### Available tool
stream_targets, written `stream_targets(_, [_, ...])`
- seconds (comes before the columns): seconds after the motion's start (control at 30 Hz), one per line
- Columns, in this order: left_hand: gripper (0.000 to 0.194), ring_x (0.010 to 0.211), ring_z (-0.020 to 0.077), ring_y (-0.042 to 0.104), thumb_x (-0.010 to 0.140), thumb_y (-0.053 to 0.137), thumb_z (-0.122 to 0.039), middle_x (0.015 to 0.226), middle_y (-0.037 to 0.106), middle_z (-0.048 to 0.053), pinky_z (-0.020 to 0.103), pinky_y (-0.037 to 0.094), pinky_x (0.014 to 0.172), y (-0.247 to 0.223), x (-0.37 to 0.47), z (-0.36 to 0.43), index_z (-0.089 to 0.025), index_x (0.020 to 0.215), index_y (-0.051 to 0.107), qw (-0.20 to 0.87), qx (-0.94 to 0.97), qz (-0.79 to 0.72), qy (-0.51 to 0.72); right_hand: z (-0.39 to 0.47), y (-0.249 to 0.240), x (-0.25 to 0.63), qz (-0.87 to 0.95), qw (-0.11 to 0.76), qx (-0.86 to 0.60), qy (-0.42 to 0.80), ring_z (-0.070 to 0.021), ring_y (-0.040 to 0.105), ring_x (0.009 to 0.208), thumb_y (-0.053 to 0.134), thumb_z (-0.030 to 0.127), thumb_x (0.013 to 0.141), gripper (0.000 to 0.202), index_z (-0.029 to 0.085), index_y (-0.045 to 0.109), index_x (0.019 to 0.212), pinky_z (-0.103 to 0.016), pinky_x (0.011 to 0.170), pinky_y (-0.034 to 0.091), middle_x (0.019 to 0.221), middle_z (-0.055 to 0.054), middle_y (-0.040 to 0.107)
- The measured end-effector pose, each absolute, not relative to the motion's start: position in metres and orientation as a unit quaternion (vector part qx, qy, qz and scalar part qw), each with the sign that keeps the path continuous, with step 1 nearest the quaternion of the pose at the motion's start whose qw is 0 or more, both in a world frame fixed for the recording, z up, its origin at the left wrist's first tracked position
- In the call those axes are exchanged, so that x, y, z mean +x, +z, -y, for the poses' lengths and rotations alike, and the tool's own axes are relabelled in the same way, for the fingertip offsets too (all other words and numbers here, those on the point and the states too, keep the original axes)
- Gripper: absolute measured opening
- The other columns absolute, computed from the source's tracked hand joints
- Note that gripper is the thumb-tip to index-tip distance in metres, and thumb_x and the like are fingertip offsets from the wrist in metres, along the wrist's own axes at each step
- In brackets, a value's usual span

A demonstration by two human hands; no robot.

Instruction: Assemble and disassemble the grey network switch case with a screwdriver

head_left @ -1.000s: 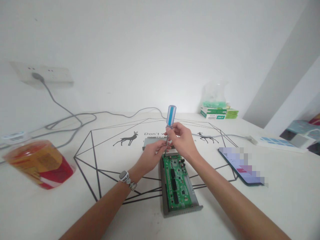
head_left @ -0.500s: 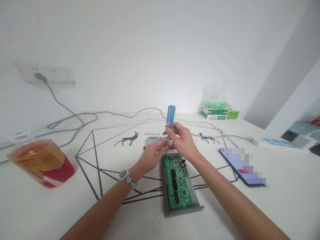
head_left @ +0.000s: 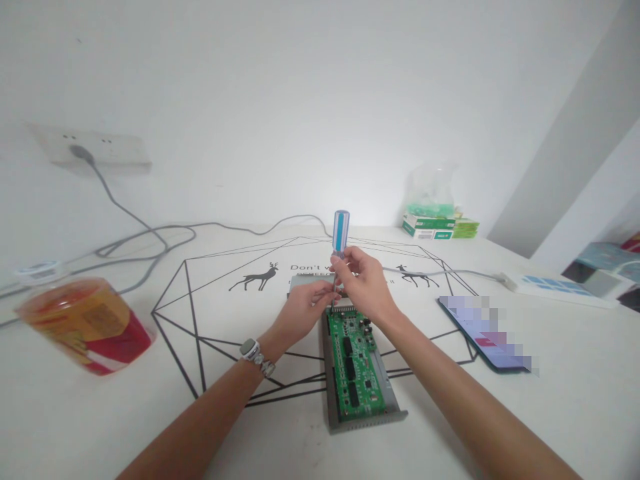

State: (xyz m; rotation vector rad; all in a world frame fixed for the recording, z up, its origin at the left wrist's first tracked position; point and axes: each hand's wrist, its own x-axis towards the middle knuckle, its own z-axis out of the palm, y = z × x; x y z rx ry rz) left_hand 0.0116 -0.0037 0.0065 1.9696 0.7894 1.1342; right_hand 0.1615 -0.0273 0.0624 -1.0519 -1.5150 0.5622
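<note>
A screwdriver [head_left: 341, 231] with a blue-and-clear striped handle stands nearly upright over the far end of a green circuit board [head_left: 361, 373]. My right hand [head_left: 364, 280] is closed, its fingertips pinching the lower end of the handle. Lower down, my left hand [head_left: 306, 308] wears a watch at the wrist, and its thumb and fingers pinch the thin shaft. The tip meets the board's far left corner, though the exact contact is too small to make out. The board lies in a grey metal casing [head_left: 367, 424], whose far end is partly hidden behind my hands.
To the left stands a red-and-yellow cup [head_left: 95, 327], with a grey cable [head_left: 145, 230] looping behind it. On the right lie a phone [head_left: 483, 337] and a white power strip [head_left: 555, 290]. Small green-and-white boxes [head_left: 430, 223] sit at the back by the wall.
The screwdriver's handle has turned about its axis, so its stripes face differently. My right fingers have shifted slightly around it. My left hand and the board stay almost where they were.
</note>
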Motion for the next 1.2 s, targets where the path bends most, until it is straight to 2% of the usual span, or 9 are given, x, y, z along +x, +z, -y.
stream_targets(0.13, [0.02,0.086,0.0223,0.075,0.09,0.062,-0.031,0.09,0.08,0.006,0.033,0.06,0.082,0.008,0.013,0.004,-0.016,0.092,0.075,0.358,0.757,-0.313,0.448,0.027,0.06,0.162,0.642,0.573,-0.452,0.236,-0.0164,0.064,0.066,0.064,0.043,0.086,0.024,0.02,0.065,0.094,-0.029,0.058,0.054,0.08,-0.003,0.071])
stream_targets(0.27, [0.019,0.082,0.022,0.075,0.089,0.063,-0.032,0.086,0.08,0.005,0.032,0.06,0.078,0.01,0.014,0.005,-0.017,0.088,0.075,0.34,0.759,-0.326,0.45,0.028,0.053,0.163,0.618,0.584,-0.453,0.267,-0.0169,0.063,0.063,0.072,0.038,0.079,0.021,0.019,0.062,0.078,-0.03,0.059,0.055,0.072,-0.002,0.067])
stream_targets(0.43, [0.02,0.075,0.0192,0.073,0.087,0.064,-0.033,0.082,0.079,0.004,0.028,0.059,0.072,0.008,0.016,0.006,-0.017,0.084,0.074,0.334,0.75,-0.332,0.465,0.029,0.05,0.164,0.624,0.573,-0.44,0.296,-0.0174,0.064,0.057,0.07,0.037,0.081,0.02,0.019,0.063,0.074,-0.031,0.056,0.055,0.062,0.0,0.064])
stream_targets(0.57, [0.029,0.068,0.0175,0.07,0.088,0.065,-0.043,0.074,0.076,0.003,0.027,0.056,0.066,0.005,0.017,0.005,-0.017,0.078,0.073,0.327,0.738,-0.336,0.485,0.03,0.05,0.163,0.653,0.553,-0.439,0.273,-0.017,0.065,0.058,0.065,0.033,0.085,0.017,0.02,0.064,0.075,-0.03,0.059,0.054,0.063,0.0,0.066])
stream_targets(0.7, [0.035,0.072,0.0195,0.071,0.088,0.065,-0.05,0.077,0.077,0.004,0.029,0.058,0.072,0.003,0.019,0.004,-0.016,0.082,0.072,0.319,0.74,-0.334,0.49,0.031,0.051,0.162,0.668,0.54,-0.448,0.248,-0.0175,0.066,0.059,0.06,0.033,0.089,0.02,0.02,0.066,0.076,-0.03,0.059,0.054,0.067,-0.002,0.07])
stream_targets(0.83, [0.034,0.083,0.0223,0.075,0.09,0.064,-0.048,0.09,0.08,0.007,0.034,0.06,0.083,0.0,0.023,0.004,-0.015,0.093,0.073,0.341,0.738,-0.318,0.487,0.033,0.05,0.161,0.671,0.525,-0.448,0.271,-0.018,0.068,0.059,0.057,0.037,0.093,0.024,0.02,0.067,0.078,-0.03,0.059,0.055,0.067,-0.003,0.071])
stream_targets(0.97, [0.037,0.09,0.025,0.075,0.088,0.064,-0.05,0.095,0.081,0.009,0.037,0.06,0.086,-0.005,0.024,0.002,-0.014,0.089,0.074,0.379,0.727,-0.304,0.485,0.033,0.047,0.16,0.659,0.533,-0.424,0.32,-0.0137,0.065,0.052,0.057,0.039,0.094,0.022,0.02,0.066,0.087,-0.028,0.055,0.055,0.081,-0.003,0.075])
stream_targets(1.1, [0.042,0.086,0.0264,0.076,0.086,0.067,-0.056,0.091,0.081,0.01,0.038,0.062,0.083,-0.007,0.025,0.001,-0.014,0.087,0.075,0.402,0.713,-0.312,0.483,0.031,0.045,0.16,0.632,0.573,-0.434,0.29,-0.0128,0.064,0.052,0.068,0.042,0.086,0.024,0.021,0.063,0.097,-0.026,0.051,0.054,0.089,-0.003,0.075])
stream_targets(1.2, [0.045,0.081,0.0259,0.077,0.085,0.067,-0.059,0.086,0.081,0.01,0.037,0.063,0.078,-0.006,0.026,0.001,-0.015,0.084,0.075,0.401,0.706,-0.328,0.483,0.03,0.047,0.161,0.607,0.591,-0.457,0.271,-0.0148,0.064,0.052,0.076,0.043,0.079,0.027,0.021,0.063,0.086,-0.027,0.046,0.053,0.081,-0.002,0.073])
